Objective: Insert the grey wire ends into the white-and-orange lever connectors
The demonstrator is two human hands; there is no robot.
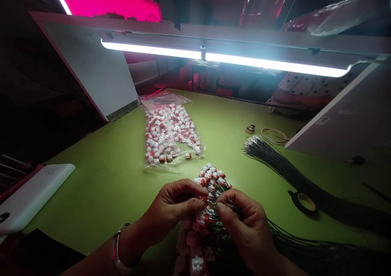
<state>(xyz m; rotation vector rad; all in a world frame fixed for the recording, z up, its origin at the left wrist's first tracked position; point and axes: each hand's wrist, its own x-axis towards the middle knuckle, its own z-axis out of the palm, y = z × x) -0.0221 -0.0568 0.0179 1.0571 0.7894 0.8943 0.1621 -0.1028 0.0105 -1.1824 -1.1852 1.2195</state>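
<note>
My left hand (180, 202) pinches a small red-and-white connector (205, 202) between thumb and fingertips. Close to its right, my right hand (244, 219) is closed on thin dark wires (232, 206), with a bare wire end pointing at the connector. I cannot tell whether the wire tip touches it. Under and behind both hands lies a heap of white-and-red connectors (210, 174), with dark wires running from it to the right. A silver bracelet (117, 247) sits on my left wrist.
A clear bag of connectors (171, 133) lies on the green table (106, 166). At right are a dark wire bundle (284, 170), black tape roll (305, 202), tan ring (273, 135) and small metal piece (250, 129). A white device (39, 190) lies left. A person's arm (293, 98) shows beyond.
</note>
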